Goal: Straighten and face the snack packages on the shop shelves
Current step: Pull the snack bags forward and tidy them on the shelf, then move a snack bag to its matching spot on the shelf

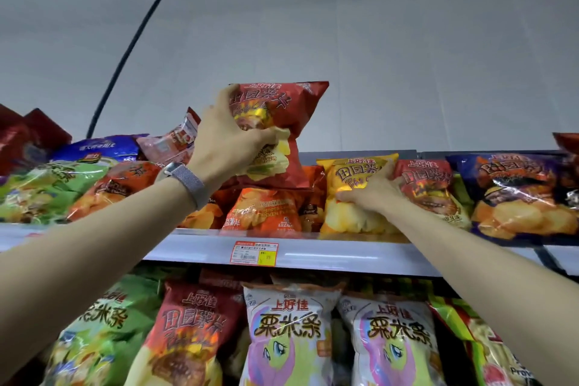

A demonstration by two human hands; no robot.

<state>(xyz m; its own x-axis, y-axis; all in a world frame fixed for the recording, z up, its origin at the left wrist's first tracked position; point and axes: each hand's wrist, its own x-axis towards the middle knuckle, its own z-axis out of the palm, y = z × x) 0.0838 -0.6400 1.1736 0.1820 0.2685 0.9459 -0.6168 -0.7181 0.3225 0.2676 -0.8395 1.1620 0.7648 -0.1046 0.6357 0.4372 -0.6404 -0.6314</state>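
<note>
My left hand (230, 141) grips a red chip bag (291, 116) by its left side and holds it upright above the top shelf's packages. My right hand (372, 189) holds a yellow chip bag (351, 204) that stands on the top shelf (329, 252), thumb on its front and fingers round its right edge. An orange chip bag (263, 210) lies just below the lifted red bag. A red bag (429, 185) leans right beside the yellow one.
Green, blue and pink bags (62, 178) lie jumbled on the top shelf's left. A purple bag (517, 194) sits at the right. White, red and green bags (291, 335) face front on the lower shelf. A price tag (254, 253) marks the shelf edge. A black cable (131, 47) runs up the wall.
</note>
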